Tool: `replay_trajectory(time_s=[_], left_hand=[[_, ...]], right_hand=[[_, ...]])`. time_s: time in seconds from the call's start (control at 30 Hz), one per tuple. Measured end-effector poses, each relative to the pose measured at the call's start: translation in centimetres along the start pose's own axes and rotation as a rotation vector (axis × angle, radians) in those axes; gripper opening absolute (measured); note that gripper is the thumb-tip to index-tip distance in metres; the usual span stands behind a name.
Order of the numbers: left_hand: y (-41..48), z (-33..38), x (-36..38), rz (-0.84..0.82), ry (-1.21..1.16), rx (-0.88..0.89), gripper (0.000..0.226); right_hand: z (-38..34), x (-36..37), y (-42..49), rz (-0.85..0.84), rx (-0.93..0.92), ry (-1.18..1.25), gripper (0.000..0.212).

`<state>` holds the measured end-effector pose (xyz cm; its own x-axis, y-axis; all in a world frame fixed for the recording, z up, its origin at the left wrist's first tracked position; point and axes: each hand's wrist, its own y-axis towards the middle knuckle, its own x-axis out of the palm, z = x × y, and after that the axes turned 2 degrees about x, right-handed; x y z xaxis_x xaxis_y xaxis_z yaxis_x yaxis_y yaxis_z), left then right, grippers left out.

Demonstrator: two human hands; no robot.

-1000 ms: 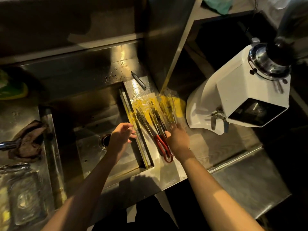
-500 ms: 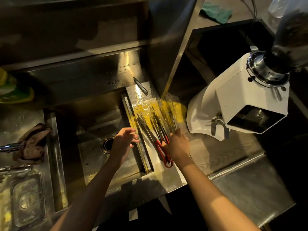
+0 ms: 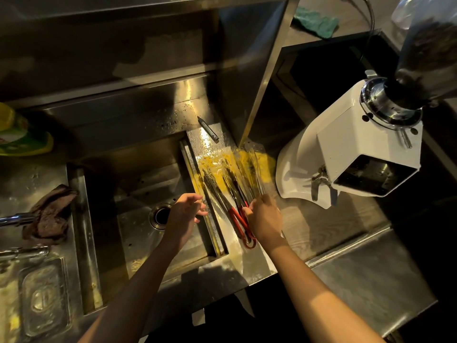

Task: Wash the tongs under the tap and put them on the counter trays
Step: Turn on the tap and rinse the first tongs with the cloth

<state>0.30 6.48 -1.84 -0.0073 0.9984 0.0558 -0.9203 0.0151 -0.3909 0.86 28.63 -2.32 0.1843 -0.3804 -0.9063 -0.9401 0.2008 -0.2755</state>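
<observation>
Several metal tongs (image 3: 220, 191) with red handles (image 3: 236, 217) lie side by side on clear trays (image 3: 257, 154) on the wet counter right of the sink (image 3: 138, 194). Yellow light glows on the trays. My right hand (image 3: 265, 220) lies over the near ends of the tongs, its fingers curled onto a red handle. Over the sink's right rim hovers my left hand (image 3: 185, 211), fingers loosely spread and holding nothing. The chrome tap (image 3: 14, 219) pokes in at the far left.
A brown rag (image 3: 49, 214) lies by the tap. The drain (image 3: 160, 216) sits mid-sink. A pen (image 3: 207, 128) lies behind the trays. A white grinder (image 3: 346, 157) stands right of them. A clear container (image 3: 44, 298) is at lower left, a green bottle (image 3: 19, 134) at left.
My right hand has slid nearer along the tongs onto the red handles. The left hand has stayed by the sink rim, barely shifting.
</observation>
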Motion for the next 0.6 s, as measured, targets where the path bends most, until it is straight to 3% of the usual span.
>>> replay_trajectory(time_s=[0.17,0.6], left_hand=[[-0.4,0.3,0.1,0.003,0.008,0.009,0.049],[-0.7,0.8,0.1,0.011,-0.023,0.001,0.051]], right_hand=[[0.2,-0.5,-0.1,0.038,-0.007,0.021,0.033],[-1.0,-1.6,1.1,-0.114,-0.068,-0.207,0.01]])
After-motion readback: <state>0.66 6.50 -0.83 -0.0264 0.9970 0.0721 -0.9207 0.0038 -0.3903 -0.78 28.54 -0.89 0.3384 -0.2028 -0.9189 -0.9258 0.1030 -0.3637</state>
